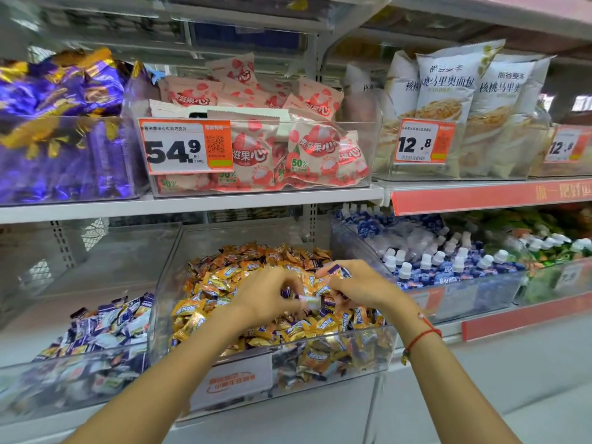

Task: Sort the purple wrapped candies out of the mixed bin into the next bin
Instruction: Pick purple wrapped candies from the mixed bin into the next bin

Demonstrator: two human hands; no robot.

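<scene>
Picking step: both your hands down in mixed bin [336, 350], frame centre. Right hand [358, 288] pinches purple candy [336, 270]; left hand [266, 298] curled, contents unclear. Next: carry purple to lower-left bin [73, 373]

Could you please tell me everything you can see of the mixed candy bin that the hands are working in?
The mixed bin is a clear, rigid plastic box with slanted side walls, open on top, on the lower white shelf. It is heaped mostly with orange wrapped candies, purple wrapped candies scattered among them. An orange-and-white label sits on its front wall. The left hand and right hand are both down in the pile, fingers curled on candies. The next bin, holding purple candies, adjoins its left side.
</scene>
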